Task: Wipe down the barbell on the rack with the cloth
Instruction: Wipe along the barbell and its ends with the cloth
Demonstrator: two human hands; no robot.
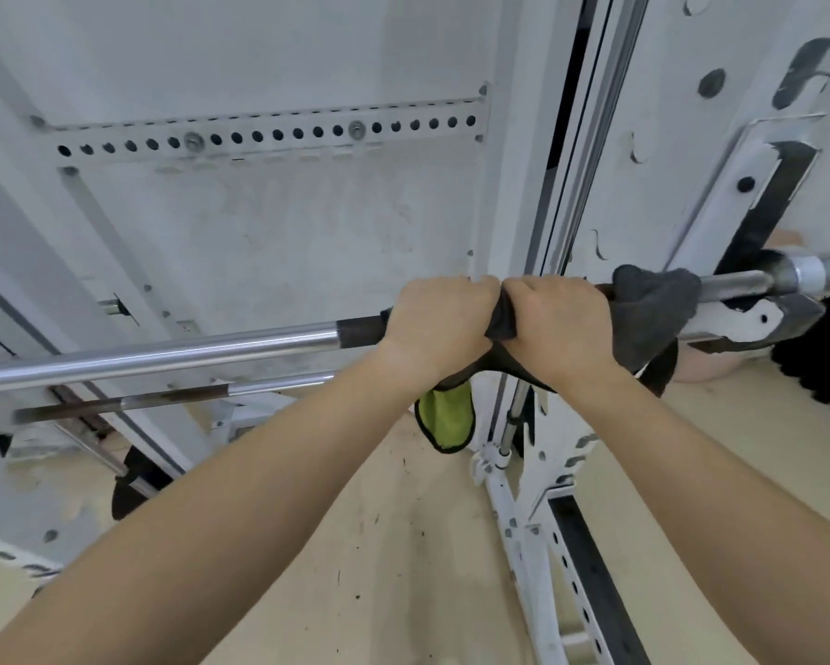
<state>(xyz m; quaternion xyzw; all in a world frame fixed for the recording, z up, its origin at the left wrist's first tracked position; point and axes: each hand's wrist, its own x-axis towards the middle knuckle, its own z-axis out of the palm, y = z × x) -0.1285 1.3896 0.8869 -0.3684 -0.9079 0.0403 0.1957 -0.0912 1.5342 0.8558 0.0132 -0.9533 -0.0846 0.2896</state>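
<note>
A steel barbell [163, 352] runs across the view from lower left to upper right, resting in the white rack's hook [758, 324] at the right. A dark grey cloth [653, 309] with a green underside is wrapped over the bar. My left hand [437, 328] and my right hand [561, 324] sit side by side, both clenched around the cloth on the bar. A green corner hangs below my left wrist, and a grey flap bunches to the right of my right hand. The bar under my hands is hidden.
The white rack upright [581, 151] rises just behind my hands. A perforated white rail [269, 134] crosses the wall. A second, rusty bar [129, 405] lies lower at the left. A slanted white rack leg [557, 544] stands on the beige floor at lower right.
</note>
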